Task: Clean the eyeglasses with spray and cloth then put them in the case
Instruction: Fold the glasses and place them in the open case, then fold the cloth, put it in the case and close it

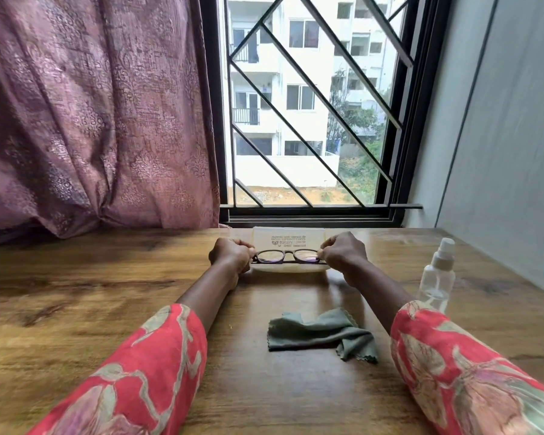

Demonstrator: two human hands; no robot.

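Dark-framed eyeglasses are held folded just over the open, cream-coloured case, whose lid stands up behind them with printed text on it. My left hand pinches the left end of the frame and my right hand pinches the right end. A crumpled grey-green cloth lies on the wooden table nearer to me, between my forearms. The clear spray bottle with a white nozzle stands upright to the right of my right forearm.
The wooden table runs up to a barred window at the back. A mauve curtain hangs at the back left. A grey wall borders the table on the right.
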